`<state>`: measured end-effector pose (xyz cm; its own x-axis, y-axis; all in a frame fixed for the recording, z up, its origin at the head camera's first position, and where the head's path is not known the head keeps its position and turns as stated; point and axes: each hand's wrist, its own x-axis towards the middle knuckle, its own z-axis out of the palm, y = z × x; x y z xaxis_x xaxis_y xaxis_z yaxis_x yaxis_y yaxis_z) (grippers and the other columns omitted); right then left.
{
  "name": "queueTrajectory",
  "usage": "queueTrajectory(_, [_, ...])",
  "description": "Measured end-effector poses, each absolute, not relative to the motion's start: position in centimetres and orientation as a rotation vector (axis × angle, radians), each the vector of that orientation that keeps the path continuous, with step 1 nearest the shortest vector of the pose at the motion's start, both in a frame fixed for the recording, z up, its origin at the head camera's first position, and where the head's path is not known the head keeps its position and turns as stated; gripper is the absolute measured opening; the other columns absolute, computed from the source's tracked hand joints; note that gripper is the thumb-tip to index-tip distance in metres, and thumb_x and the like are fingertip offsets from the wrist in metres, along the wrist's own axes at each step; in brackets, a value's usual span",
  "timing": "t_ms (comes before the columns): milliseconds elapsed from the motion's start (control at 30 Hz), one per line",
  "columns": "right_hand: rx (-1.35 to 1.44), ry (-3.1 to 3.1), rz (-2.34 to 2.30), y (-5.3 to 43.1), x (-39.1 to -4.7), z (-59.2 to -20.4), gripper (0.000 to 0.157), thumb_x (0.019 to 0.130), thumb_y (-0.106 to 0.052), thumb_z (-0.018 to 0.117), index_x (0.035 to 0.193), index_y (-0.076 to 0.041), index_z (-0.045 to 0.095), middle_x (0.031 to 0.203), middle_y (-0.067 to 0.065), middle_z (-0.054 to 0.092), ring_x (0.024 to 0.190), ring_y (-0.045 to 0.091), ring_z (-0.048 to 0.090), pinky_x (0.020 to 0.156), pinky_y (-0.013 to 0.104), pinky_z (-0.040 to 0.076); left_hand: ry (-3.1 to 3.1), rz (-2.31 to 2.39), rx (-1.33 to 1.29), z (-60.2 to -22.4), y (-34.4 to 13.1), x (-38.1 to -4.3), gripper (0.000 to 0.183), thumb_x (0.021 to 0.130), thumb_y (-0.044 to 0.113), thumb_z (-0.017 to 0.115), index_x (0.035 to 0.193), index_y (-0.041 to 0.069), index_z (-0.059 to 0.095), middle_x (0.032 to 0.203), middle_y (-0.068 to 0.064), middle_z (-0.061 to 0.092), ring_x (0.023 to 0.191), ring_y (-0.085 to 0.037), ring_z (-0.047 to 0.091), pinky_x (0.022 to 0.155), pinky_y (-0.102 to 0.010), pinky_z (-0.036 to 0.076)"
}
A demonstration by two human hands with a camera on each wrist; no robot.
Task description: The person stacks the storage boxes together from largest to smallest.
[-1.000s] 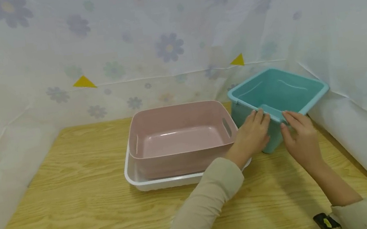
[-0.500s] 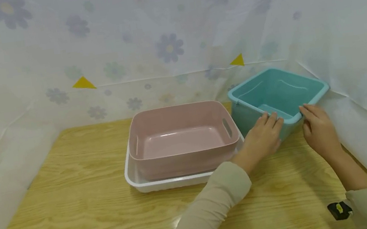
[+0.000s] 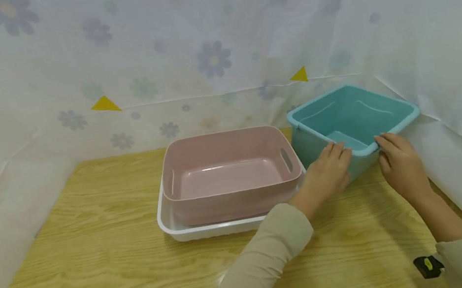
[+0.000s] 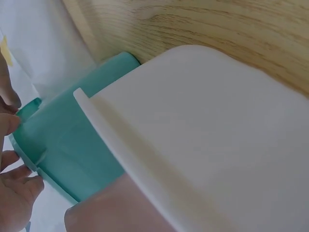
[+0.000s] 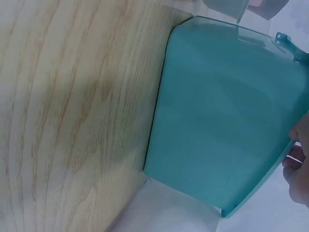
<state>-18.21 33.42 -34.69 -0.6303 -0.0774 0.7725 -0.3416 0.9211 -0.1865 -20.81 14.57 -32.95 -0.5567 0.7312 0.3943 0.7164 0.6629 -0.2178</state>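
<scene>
A teal plastic storage bin (image 3: 350, 121) stands at the right of the table, one corner turned toward me. My left hand (image 3: 325, 172) holds its near-left rim with the fingertips over the edge. On the near-right rim, by the front corner, my right hand (image 3: 404, 163) pinches the edge. In the right wrist view the outer wall of the teal bin (image 5: 227, 111) faces the camera, with part of my right hand (image 5: 300, 169) at its rim. The left wrist view has my left hand (image 4: 19, 198) at the far left, fingers curled at the rim.
Left of the bin, a pink basket (image 3: 235, 205) with handle slots sits inside a white tray (image 3: 181, 233). All stand on a wood-grain table (image 3: 99, 283). White sheets with printed flowers (image 3: 214, 59) and yellow triangles (image 3: 105, 104) close off the back and sides.
My right hand has moved right along the rim, past the front corner. My left hand has shifted slightly right. The bin has turned a little, its right corner now slightly farther right.
</scene>
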Motion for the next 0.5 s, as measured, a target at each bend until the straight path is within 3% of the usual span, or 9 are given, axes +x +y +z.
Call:
queueTrajectory(267, [0.297,-2.205,0.365,32.7,-17.7,-34.7,0.031,0.075,0.018,0.056,0.107,0.018,0.059,0.106,0.036,0.056,0.099,0.05,0.051,0.08,0.06,0.044,-2.364,0.087,-1.109,-33.0,14.2,-20.8,0.037,0.097,0.024,0.04,0.132,0.012,0.044,0.137,-0.004,0.046,0.128,-0.016,0.045,0.108,-0.018,0.033])
queueTrajectory(500, [0.296,-2.196,0.357,31.9,-17.2,-34.6,0.03,0.075,0.017,0.059,0.104,0.019,0.059,0.103,0.036,0.055,0.097,0.05,0.051,0.079,0.06,0.045,-2.32,0.109,-1.048,-33.4,14.1,-20.7,0.039,0.096,0.031,0.044,0.132,0.016,0.044,0.134,-0.004,0.048,0.126,-0.016,0.048,0.102,-0.016,0.039])
